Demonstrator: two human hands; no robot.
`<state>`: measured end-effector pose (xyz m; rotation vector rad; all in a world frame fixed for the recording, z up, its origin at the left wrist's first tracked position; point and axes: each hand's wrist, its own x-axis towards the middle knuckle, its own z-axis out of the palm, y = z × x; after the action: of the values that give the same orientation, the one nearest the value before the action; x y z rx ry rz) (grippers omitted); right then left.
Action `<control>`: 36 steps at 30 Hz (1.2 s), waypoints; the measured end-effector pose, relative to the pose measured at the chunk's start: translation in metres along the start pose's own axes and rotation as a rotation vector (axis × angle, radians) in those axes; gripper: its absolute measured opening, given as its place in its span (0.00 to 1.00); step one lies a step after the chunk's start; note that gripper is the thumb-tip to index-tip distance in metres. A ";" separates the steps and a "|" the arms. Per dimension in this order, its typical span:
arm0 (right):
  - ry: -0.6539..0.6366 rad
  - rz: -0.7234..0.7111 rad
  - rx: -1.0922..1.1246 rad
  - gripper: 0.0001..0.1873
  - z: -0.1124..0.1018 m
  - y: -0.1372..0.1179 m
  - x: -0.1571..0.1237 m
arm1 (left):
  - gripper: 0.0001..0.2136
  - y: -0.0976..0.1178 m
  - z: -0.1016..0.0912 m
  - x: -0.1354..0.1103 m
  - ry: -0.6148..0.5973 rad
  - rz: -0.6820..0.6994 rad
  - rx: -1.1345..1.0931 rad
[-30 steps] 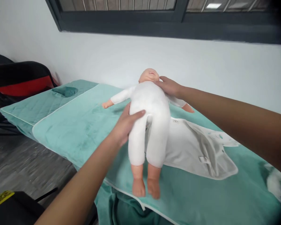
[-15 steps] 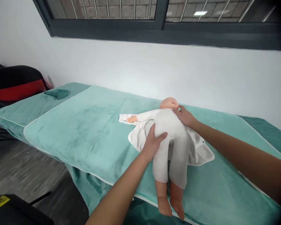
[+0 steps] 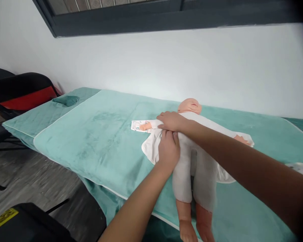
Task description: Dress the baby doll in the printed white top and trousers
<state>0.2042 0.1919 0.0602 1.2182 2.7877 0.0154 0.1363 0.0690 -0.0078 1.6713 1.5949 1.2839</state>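
Observation:
A baby doll in white lies on its back on a green-covered bed, head toward the wall and feet near the front edge. Under it is spread an opened white baby garment, its printed cuffs lying by the doll's two hands. My left hand is closed at the doll's side, fingers curled on the garment's edge; the fingertips are partly hidden. Crossing over the doll's chest, my right hand is wrapped over the doll's upper arm on the left, by the shoulder. My right forearm covers part of the doll's torso.
The green bed cover stretches left to a face hole. Behind are a white wall and a dark window frame. Black-and-red chairs stand at left. White printed cloth lies at right, partly behind my forearm.
My right hand has moved left from the doll's far shoulder to its other upper arm. My left hand has shifted up slightly and its fingers have curled closed. The view has tilted down.

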 end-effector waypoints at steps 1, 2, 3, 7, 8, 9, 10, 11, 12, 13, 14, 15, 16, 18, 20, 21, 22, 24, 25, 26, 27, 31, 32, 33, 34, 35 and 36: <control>-0.013 0.017 -0.005 0.19 0.002 -0.002 0.007 | 0.16 -0.005 -0.003 0.007 -0.006 0.056 0.137; -0.019 0.035 -0.001 0.19 0.004 -0.002 0.012 | 0.15 -0.012 -0.007 0.015 -0.014 0.100 0.260; -0.026 0.051 0.006 0.20 0.005 -0.001 0.015 | 0.14 -0.020 -0.011 0.021 -0.004 0.128 0.360; -0.031 0.076 0.004 0.20 0.008 0.006 0.011 | 0.10 -0.051 -0.023 0.041 0.160 -0.001 0.473; -0.013 0.082 -0.001 0.20 0.008 0.008 0.008 | 0.09 -0.057 -0.025 0.044 0.193 -0.050 0.469; 0.013 0.090 -0.002 0.21 0.007 0.009 0.004 | 0.07 -0.061 -0.026 0.047 0.204 -0.077 0.475; 0.046 0.102 0.002 0.22 0.006 0.011 0.000 | 0.06 -0.063 -0.026 0.048 0.198 -0.080 0.489; 0.085 0.114 0.013 0.22 0.006 0.012 -0.005 | 0.06 -0.065 -0.027 0.050 0.190 -0.072 0.499; 0.128 0.126 0.032 0.23 0.005 0.013 -0.011 | 0.07 -0.065 -0.028 0.051 0.189 -0.067 0.490; 0.171 0.133 0.056 0.23 0.004 0.015 -0.017 | 0.08 -0.065 -0.029 0.051 0.203 -0.073 0.452; 0.208 0.135 0.085 0.23 0.004 0.016 -0.024 | 0.09 -0.065 -0.030 0.051 0.232 -0.094 0.373; 0.240 0.130 0.112 0.23 0.003 0.017 -0.030 | 0.09 -0.065 -0.032 0.051 0.270 -0.121 0.271; 0.263 0.121 0.134 0.22 0.003 0.018 -0.037 | 0.09 -0.065 -0.033 0.051 0.305 -0.146 0.168; 0.280 0.102 0.150 0.22 0.003 0.019 -0.048 | 0.08 -0.066 -0.036 0.050 0.353 -0.174 0.012; 0.272 0.100 0.128 0.22 0.004 0.017 -0.054 | 0.07 -0.068 -0.039 0.050 0.379 -0.178 -0.055; 0.262 0.108 0.107 0.22 0.005 0.015 -0.055 | 0.07 -0.069 -0.040 0.050 0.391 -0.176 -0.067; 0.247 0.122 0.088 0.21 0.005 0.013 -0.055 | 0.08 -0.070 -0.040 0.049 0.405 -0.176 -0.080; 0.211 0.152 0.051 0.20 0.005 0.008 -0.051 | 0.09 -0.070 -0.039 0.048 0.438 -0.177 -0.090; 0.190 0.163 0.033 0.19 0.005 0.005 -0.048 | 0.09 -0.069 -0.037 0.047 0.450 -0.169 -0.078; 0.167 0.172 0.014 0.18 0.005 0.003 -0.044 | 0.08 -0.069 -0.036 0.046 0.440 -0.144 -0.044; 0.145 0.181 -0.002 0.17 0.005 0.000 -0.041 | 0.07 -0.068 -0.033 0.044 0.406 -0.101 0.014; 0.087 0.223 -0.007 0.14 0.005 -0.005 -0.032 | 0.06 -0.066 -0.024 0.037 0.208 0.144 0.333; 0.092 0.228 0.001 0.13 0.006 -0.005 -0.030 | 0.06 -0.067 -0.022 0.036 0.180 0.195 0.381; 0.102 0.227 0.006 0.12 0.007 -0.006 -0.029 | 0.07 -0.068 -0.020 0.036 0.149 0.244 0.418; 0.113 0.223 0.009 0.10 0.008 -0.006 -0.028 | 0.07 -0.069 -0.018 0.036 0.104 0.298 0.450; 0.123 0.217 0.012 0.09 0.009 -0.007 -0.027 | 0.07 -0.070 -0.017 0.036 0.053 0.352 0.478; 0.132 0.213 0.015 0.08 0.010 -0.007 -0.026 | 0.07 -0.071 -0.016 0.037 0.011 0.398 0.503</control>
<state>0.2171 0.1677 0.0522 1.5663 2.7548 0.0944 0.0834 0.1139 -0.0504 2.3892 1.7507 1.1208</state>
